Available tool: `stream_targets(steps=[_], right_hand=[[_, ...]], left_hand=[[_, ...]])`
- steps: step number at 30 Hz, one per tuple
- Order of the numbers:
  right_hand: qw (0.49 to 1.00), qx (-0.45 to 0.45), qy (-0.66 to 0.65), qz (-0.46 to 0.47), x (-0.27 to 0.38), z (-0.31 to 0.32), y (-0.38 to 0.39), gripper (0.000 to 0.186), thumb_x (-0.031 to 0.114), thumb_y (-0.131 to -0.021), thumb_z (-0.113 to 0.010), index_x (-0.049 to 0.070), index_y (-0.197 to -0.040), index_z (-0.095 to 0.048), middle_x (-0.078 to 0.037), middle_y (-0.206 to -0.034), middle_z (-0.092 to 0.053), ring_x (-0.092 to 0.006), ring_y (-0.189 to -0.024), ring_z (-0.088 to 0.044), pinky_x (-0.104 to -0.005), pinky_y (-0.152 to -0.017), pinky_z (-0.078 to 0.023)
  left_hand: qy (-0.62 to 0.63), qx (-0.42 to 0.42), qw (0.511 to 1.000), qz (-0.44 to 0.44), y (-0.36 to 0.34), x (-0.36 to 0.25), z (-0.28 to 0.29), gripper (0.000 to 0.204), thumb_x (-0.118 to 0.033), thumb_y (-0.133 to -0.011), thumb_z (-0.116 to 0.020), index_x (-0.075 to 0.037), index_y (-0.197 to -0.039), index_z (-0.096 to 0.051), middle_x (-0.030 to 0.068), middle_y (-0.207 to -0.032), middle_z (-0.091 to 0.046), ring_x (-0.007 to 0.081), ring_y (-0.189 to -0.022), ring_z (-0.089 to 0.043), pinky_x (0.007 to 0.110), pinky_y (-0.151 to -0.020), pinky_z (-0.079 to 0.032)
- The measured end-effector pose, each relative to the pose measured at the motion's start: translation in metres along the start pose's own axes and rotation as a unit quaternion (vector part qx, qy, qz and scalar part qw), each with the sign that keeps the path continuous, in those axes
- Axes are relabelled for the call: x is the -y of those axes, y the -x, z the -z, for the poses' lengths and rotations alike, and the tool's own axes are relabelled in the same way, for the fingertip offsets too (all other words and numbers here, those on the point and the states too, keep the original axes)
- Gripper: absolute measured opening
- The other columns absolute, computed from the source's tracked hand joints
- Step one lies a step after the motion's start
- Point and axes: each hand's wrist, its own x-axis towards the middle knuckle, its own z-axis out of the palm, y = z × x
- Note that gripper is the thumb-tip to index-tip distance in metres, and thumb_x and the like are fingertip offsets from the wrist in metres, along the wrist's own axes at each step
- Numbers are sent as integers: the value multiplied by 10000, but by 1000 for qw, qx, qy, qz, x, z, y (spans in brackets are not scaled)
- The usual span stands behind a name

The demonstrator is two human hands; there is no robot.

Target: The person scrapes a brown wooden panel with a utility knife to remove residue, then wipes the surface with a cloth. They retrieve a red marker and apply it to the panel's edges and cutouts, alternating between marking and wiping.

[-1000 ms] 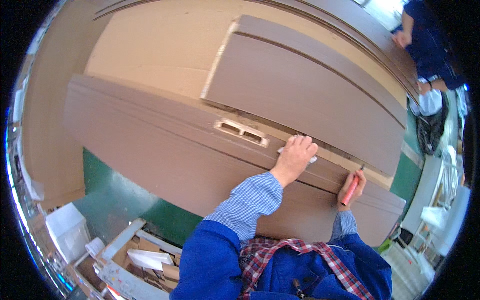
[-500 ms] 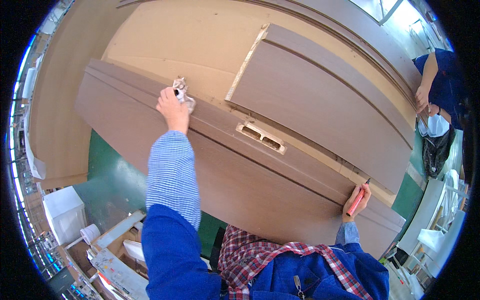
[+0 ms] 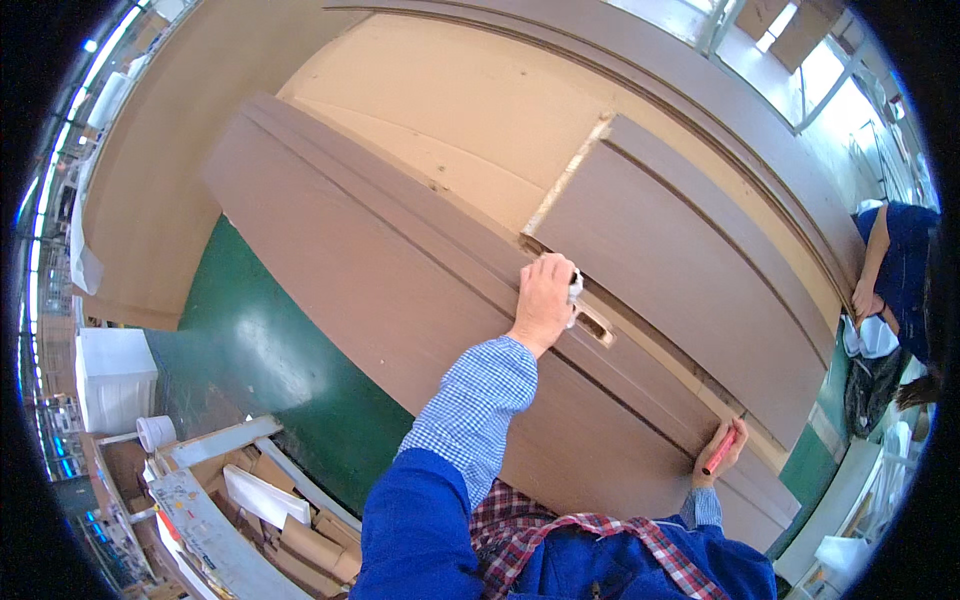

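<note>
A long brown grooved panel (image 3: 370, 275) lies across in front of me. My left hand (image 3: 541, 300) is closed on a crumpled white rag (image 3: 574, 292), with a small black end of something showing beside its fingers. It rests on the panel's far strip, right by a slotted cutout (image 3: 598, 328) and partly covering it. Toward the panel's right end, my right hand (image 3: 728, 452) grips a red marker (image 3: 718, 454), its lower end pointing toward me.
A shorter brown panel (image 3: 700, 270) with a raw left edge lies beyond, on a tan board (image 3: 430, 90). At far right a co-worker's hands (image 3: 868, 300) touch another long brown strip. A cart (image 3: 220, 540) holding cardboard offcuts stands at lower left, on the green floor (image 3: 270, 340).
My left hand has slid the rag rightward along the panel, from its left part to the cutout. The view has shifted. My right hand stays near the panel's right end with the marker.
</note>
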Motion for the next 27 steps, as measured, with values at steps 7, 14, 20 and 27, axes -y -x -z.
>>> stream_targets(steps=[7,14,20,27], right_hand=[[1000,-5,-1,-2,-8,3,-1,199,101,-896,-548,30,-1080,-524,-107,-1081,-535,-200,-1040,-501,-326,-938,-385],[989,-78,-92,-88,57,-42,-13,242,149,-902,-535,28,-1109,-504,-76,-1047,-505,-173,-954,-508,-308,-880,-408],[979,67,-184,50,233,-178,-19,240,192,-914,-492,57,-1112,-488,-73,-919,-538,-151,-866,-515,-307,-862,-416],[880,378,-210,197,464,-338,-9,290,194,-901,-470,29,-1110,-584,-40,-881,-558,-130,-777,-503,-270,-759,-433]], left_hand=[[104,8,993,61,-25,43,14,291,-86,-708,-630,-54,-947,-466,126,-926,-475,307,-918,-465,393,-783,-332],[-104,1,994,29,-97,191,103,280,-95,-694,-605,-102,-956,-505,100,-954,-519,279,-938,-497,400,-805,-342],[-275,-206,913,220,-160,372,251,125,-134,-821,-519,-78,-900,-598,122,-912,-584,297,-890,-542,412,-798,-421],[-326,-372,791,361,-105,469,290,339,-204,-792,-638,-52,-1053,-485,163,-1021,-511,361,-983,-490,456,-826,-386]])
